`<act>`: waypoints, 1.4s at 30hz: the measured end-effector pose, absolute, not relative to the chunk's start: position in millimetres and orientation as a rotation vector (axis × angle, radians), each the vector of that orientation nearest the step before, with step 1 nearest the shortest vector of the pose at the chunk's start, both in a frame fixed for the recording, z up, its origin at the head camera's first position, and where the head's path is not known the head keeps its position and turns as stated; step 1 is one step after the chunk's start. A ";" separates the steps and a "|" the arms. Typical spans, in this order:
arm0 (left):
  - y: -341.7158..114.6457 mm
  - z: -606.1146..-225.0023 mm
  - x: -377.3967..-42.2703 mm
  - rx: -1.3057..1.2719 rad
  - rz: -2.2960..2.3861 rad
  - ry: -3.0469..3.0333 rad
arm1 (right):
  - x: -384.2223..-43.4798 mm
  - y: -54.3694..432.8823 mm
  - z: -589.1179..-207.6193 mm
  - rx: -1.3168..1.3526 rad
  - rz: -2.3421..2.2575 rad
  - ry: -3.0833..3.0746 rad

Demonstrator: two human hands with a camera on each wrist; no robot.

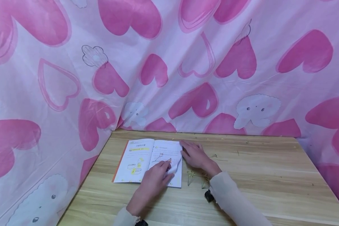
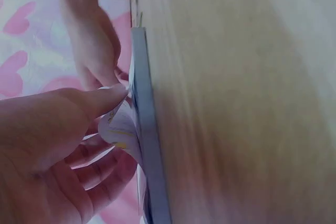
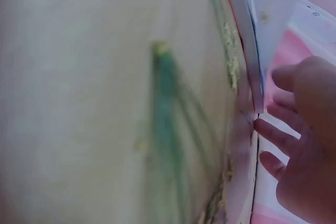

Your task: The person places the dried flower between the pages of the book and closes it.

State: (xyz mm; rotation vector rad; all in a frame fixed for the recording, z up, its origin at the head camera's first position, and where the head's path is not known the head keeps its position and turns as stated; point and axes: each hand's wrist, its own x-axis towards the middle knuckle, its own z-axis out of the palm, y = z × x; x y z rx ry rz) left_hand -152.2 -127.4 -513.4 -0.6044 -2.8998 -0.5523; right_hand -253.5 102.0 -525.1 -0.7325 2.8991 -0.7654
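Observation:
An open book lies on the wooden table, its right-hand page bent up along the outer edge. My left hand is over the lower part of that page. In the left wrist view, the curled page sits between the thumb and curled fingers of the left hand. My right hand is at the upper right edge of the book. The right wrist view has the right hand beside the raised page, fingers loosely bent. A thin reddish sprig shows on the right page, partly hidden by the left hand.
Small dried flower sprigs lie on the table right of the book, some near the right wrist. Another thin sprig lies beyond the right hand. A pink heart-patterned curtain borders the table at the back and left.

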 end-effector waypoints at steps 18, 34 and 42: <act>-138.1 -483.2 -142.2 -0.491 -0.647 -2.634 | -245.4 97.1 -525.0 -0.774 -0.672 2.915; -169.3 -460.5 -140.3 -0.346 -0.716 -2.587 | -242.1 96.1 -522.4 -0.802 -0.633 2.870; -185.4 -458.2 -139.8 -0.295 -0.687 -2.549 | -241.0 95.5 -521.8 -0.769 -0.644 2.845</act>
